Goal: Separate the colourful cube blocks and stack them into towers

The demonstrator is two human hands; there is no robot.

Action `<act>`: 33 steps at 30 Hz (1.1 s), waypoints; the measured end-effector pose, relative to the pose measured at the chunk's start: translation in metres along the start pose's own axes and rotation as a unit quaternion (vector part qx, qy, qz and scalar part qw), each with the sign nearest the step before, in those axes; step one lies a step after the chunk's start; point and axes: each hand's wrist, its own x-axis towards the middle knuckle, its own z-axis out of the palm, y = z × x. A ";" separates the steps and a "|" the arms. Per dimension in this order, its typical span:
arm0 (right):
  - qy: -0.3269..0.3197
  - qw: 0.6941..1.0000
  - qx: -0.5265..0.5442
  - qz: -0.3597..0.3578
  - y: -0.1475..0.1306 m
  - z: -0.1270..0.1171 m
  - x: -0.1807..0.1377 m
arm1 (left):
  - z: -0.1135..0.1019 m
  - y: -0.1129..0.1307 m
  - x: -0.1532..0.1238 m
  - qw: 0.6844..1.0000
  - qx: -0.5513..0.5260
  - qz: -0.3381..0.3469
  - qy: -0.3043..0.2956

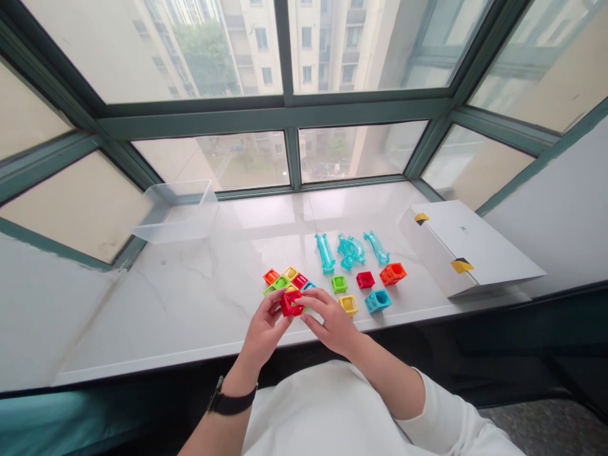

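Observation:
Between my two hands, just over the sill's front edge, is a red hollow block (pixel 291 303). My left hand (pixel 264 320) grips its left side with thumb and fingers. From the other side, my right hand (pixel 329 320) has its fingertips on the same block. Right behind it lies a cluster of coloured blocks (pixel 291 273) in orange, green, yellow, red and blue, partly hidden by my hands. Close to my right hand stand a yellow block (pixel 348 306), a green block (pixel 339 284), a small red block (pixel 365 280), a blue block (pixel 378 301) and an orange-red block (pixel 392 273).
Behind the blocks lie clear turquoise pieces: a straight tube (pixel 325 253), a curved one (pixel 351 251) and another tube (pixel 377 247). A white box (pixel 475 244) stands at right, and a clear plastic bin (pixel 178 231) at back left. Windows surround the marble sill (pixel 190 297).

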 end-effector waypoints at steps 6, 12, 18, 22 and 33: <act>0.004 0.999 -0.011 0.034 0.004 -0.003 -0.006 | 0.010 0.011 -0.005 0.981 0.176 0.085 -0.007; 0.047 0.996 0.032 0.065 0.012 0.005 -0.010 | 0.019 0.019 -0.007 0.962 0.245 0.117 0.013; 0.128 0.989 0.046 0.056 0.014 0.002 -0.011 | 0.027 0.009 -0.001 0.998 0.038 0.029 0.030; 0.124 0.987 0.089 0.043 0.013 0.001 -0.013 | 0.036 0.011 0.001 0.999 -0.003 -0.029 0.015; 0.112 0.991 0.056 0.043 0.011 -0.010 -0.015 | 0.051 0.006 0.004 0.987 -0.115 -0.109 0.012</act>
